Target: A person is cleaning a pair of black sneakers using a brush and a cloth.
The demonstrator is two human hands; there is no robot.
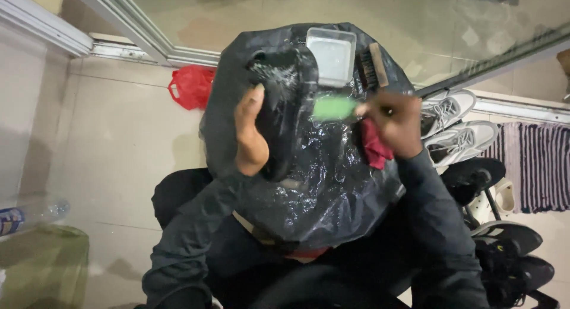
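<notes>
- Dark sleeves (196, 249) fill the bottom of the view, both arms reaching forward over the person's lap.
- Spread across that lap lies a black plastic sheet (320, 196), wet and shiny, which seems placed to catch drips and keep the clothes dry.
- On the sheet, the left hand (250, 133) wraps around the side of a black shoe (279, 101), fingers curled and pressed against it, propping it up so that its soapy surface faces the other hand.
- Meeting the shoe from the right side, the right hand (395, 122) has its fingers closed around the handle of a green brush (333, 107); the brush is blurred, with its head just at the shoe.
- Tucked under the same hand is a red cloth (374, 147), kept close; whether the fingers actually pinch it I cannot tell.
- At the far edge of the sheet sit a clear plastic tub (331, 54) and a wooden brush (373, 65), both within easy reach.
- Beyond, on the tiled floor (113, 136), lies a red plastic bag (191, 86) near the door frame.
- To the right, a pair of white sneakers (457, 122) stands beside a striped mat (537, 166), with darker shoes (510, 255) closer to the person.
- Far left, a plastic bottle (29, 213) lies on its side.
</notes>
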